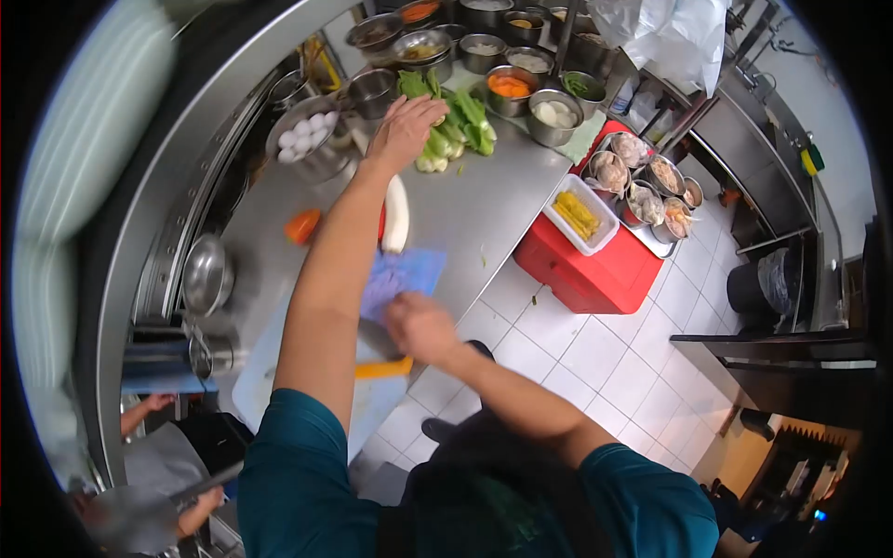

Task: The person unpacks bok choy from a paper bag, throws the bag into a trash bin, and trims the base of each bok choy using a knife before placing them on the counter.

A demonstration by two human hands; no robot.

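Note:
My left hand (406,128) reaches across the steel table to the left side of the green leafy vegetables (456,135). Its fingers extend over the leaves, and whether they touch them I cannot make out. Below that wrist lies a long white radish (396,216), with something red partly hidden beside it. My right hand (420,327) is smeared by motion beside a blue-purple sheet (402,279); its fingers look curled, but what they hold, if anything, cannot be seen. Under my left forearm, a yellow handle-like piece (383,368) rests on a pale cutting board (270,372).
A bowl of eggs (307,138), an orange vegetable piece (302,226) and a metal bowl (207,274) are at left. Several ingredient bowls (510,86) line the back. A red box (586,270) carries a white tub (595,244) at right. Another person's hand (200,510) shows lower left.

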